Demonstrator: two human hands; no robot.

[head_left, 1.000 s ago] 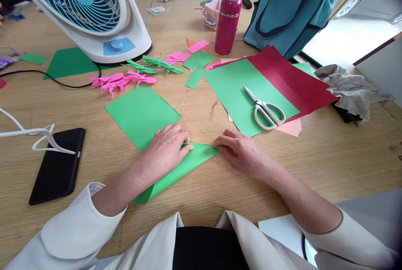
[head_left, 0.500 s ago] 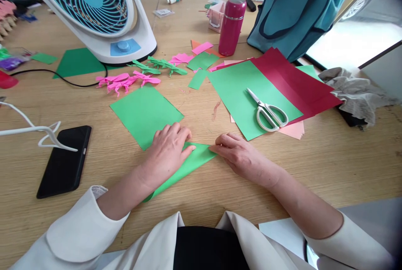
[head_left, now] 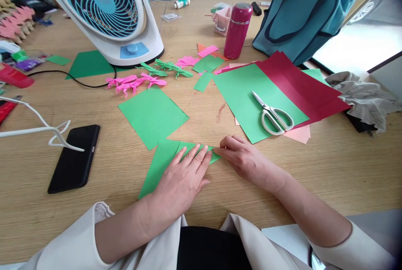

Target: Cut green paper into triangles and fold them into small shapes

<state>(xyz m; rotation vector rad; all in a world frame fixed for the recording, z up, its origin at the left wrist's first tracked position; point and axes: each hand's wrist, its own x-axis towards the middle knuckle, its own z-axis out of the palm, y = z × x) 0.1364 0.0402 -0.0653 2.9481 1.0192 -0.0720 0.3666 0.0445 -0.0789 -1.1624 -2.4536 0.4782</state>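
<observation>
A folded sheet of green paper (head_left: 160,163) lies on the table in front of me, with a crease and a folded flap along its right part. My left hand (head_left: 185,173) rests flat on that flap, its fingers stretched out and pressing the paper down. At the paper's right corner my right hand (head_left: 241,157) is closed, thumb and fingertips pinching the tip. Just beyond lies a flat green square of paper (head_left: 153,115). White-handled scissors (head_left: 273,113) rest on a larger green sheet (head_left: 241,90) to the right.
Folded pink paper figures (head_left: 132,83) and green ones (head_left: 166,67) lie behind the square. A white fan (head_left: 138,50), a magenta flask (head_left: 238,31) and a teal bag (head_left: 301,14) stand at the back. A black phone (head_left: 74,159) lies left beneath a white holder (head_left: 34,129). Red sheets (head_left: 301,86) are at right.
My left hand has moved down and right and flattened from a bent grip onto the folded flap. The right hand still pinches the corner. The view has shifted slightly left.
</observation>
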